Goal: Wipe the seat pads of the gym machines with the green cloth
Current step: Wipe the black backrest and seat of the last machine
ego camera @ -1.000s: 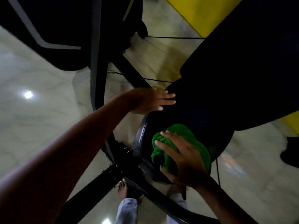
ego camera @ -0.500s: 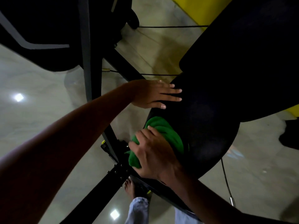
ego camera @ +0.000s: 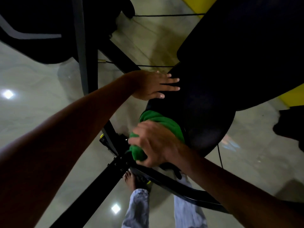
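Right hand: the right hand (ego camera: 156, 143) is curled over the bunched green cloth (ego camera: 162, 122), which is gripped and pressed against the near left edge of the seat pad (ego camera: 200, 116); the fingers are blurred, so the exact grip cannot be read.

Left hand: the left hand (ego camera: 153, 84) is laid flat, fingers straight and together, on the far left edge of the same pad; nothing is held, and the pad appears to be steadied by it.

Cloth position: the cloth is trapped between the right palm and the pad's rim, with its lower lobe hanging just off the edge beneath the fingers and its upper lobe showing beyond the knuckles.

Deciding relation: the unwiped black surface is spread to the right of and beyond the right hand; the pad's long axis is judged to run from the near edge under that hand away toward the tilted back pad (ego camera: 246, 46).

Nearer hand: the right hand is nearer the bare surface, since the cloth is already under it; the left hand is set beyond it, close to the cloth's upper lobe.

Next move called for: a stroke away from the rim, across the pad, is judged likely.

Risk: the overhanging lobe may be snagged on the frame bracket (ego camera: 118, 162) just below the fingers.
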### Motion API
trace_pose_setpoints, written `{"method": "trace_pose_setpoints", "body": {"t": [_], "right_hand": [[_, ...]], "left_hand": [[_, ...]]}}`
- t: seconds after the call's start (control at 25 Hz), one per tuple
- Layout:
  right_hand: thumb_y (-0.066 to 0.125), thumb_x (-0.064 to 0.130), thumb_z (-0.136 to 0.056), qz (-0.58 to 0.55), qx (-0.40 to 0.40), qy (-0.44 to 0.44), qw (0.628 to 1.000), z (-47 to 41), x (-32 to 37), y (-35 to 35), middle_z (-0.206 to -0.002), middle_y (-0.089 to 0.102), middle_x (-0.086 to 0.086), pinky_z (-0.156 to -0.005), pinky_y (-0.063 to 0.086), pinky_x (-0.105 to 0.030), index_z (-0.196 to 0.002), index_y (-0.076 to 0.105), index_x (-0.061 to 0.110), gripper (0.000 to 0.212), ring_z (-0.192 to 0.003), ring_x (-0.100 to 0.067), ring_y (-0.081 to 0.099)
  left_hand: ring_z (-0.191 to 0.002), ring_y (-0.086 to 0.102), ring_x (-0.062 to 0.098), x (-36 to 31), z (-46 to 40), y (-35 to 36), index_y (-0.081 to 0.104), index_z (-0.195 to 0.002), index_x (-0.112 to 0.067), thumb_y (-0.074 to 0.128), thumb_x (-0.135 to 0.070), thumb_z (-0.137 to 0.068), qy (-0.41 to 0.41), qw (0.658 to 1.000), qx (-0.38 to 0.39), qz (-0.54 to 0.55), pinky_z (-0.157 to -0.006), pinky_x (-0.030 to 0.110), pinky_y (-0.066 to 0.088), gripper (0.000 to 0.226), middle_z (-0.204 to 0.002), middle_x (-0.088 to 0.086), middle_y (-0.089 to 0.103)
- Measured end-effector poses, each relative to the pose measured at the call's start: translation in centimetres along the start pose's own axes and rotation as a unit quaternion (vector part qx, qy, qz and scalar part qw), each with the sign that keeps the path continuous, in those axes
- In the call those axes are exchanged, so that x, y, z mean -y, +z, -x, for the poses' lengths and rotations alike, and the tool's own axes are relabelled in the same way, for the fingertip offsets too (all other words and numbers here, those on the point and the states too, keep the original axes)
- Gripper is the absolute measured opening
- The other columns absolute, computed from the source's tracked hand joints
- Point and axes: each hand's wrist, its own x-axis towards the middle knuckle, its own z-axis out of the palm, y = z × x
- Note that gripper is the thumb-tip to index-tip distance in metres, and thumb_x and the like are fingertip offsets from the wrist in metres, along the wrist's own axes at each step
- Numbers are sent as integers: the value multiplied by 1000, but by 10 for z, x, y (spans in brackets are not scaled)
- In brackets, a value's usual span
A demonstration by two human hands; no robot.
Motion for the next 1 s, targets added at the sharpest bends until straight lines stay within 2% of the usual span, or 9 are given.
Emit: {"method": "trace_pose_setpoints", "body": {"t": [0.08, 0.16, 0.24, 0.32, 0.56, 0.68, 0.8, 0.88, 1.0], "right_hand": [[76, 48, -55, 0, 25, -64, 998, 14, 4, 6, -77, 58, -3, -76, 45, -35, -78, 64, 19, 39, -75, -23, 54], [75, 48, -58, 17, 25, -81, 996, 12, -2, 5, -82, 60, -4, -84, 46, -39, -84, 64, 19, 40, -79, -25, 56], [73, 51, -65, 19, 5, -25, 1000, 8, -2, 3, -94, 63, -5, -98, 42, -42, -98, 65, 20, 46, -91, -25, 58], [73, 51, -64, 31, -29, 10, 999, 11, 2, 6, -98, 64, -6, -103, 39, -42, -102, 65, 19, 50, -95, -25, 58], [76, 44, -51, 81, 24, -130, 988, 67, 15, 33, -87, 62, 1, -107, 31, -36, -82, 63, 22, 40, -91, -22, 60], [76, 39, -55, 110, -2, -129, 985, 82, 10, 43, -102, 65, -5, -110, 23, -36, -93, 65, 19, 44, -109, -24, 58], [77, 37, -57, 144, -33, -87, 985, 73, 9, 43, -125, 59, -14, -112, 26, -41, -105, 65, 15, 54, -124, -29, 51], [72, 36, -65, 152, -37, -80, 984, 74, 11, 47, -129, 57, -14, -112, 29, -43, -107, 65, 15, 48, -128, -29, 48], [48, 24, -79, 149, -63, -103, 982, 94, 8, 58, -125, 60, -12, -112, 25, -42, -104, 66, 15, 32, -127, -28, 49]], "left_hand": [[-146, 10, 31, -6, 1, 1, 17, -151, -19, 30, -39, -101, -23, 1000, 20, 5, -116, 41, 10, 56, -159, 8, 9], [-145, 13, 32, -15, 2, 2, 20, -150, -16, 26, -48, -96, -36, 999, 8, 10, -116, 42, 13, 63, -158, 12, 12], [-144, 17, 34, -23, 3, 2, 24, -149, -13, 22, -51, -92, -44, 999, 6, 17, -116, 46, 18, 69, -157, 15, 16], [-144, 17, 34, -27, 6, 2, 24, -149, -15, 24, -51, -92, -56, 998, 19, 20, -116, 48, 21, 68, -157, 15, 15], [-146, 7, 28, -54, 24, 13, 15, -151, -20, 23, -51, -95, -83, 996, 24, 38, -118, 46, 16, 64, -159, 11, 7], [-146, 11, 30, -70, 32, 27, 21, -150, -16, 18, -48, -94, -102, 992, -42, 60, -118, 40, 16, 65, -158, 13, 13], [-145, 12, 31, -81, 33, 32, 25, -149, -12, 21, -42, -97, -113, 987, -80, 81, -117, 35, 12, 60, -157, 14, 17], [-146, 8, 31, -85, 32, 31, 23, -149, -12, 27, -36, -98, -127, 984, -74, 97, -117, 34, 9, 57, -157, 14, 14], [-146, 8, 32, -91, 36, 31, 22, -149, -13, 35, -33, -100, -132, 982, -75, 107, -118, 38, 11, 55, -158, 14, 13]]}}
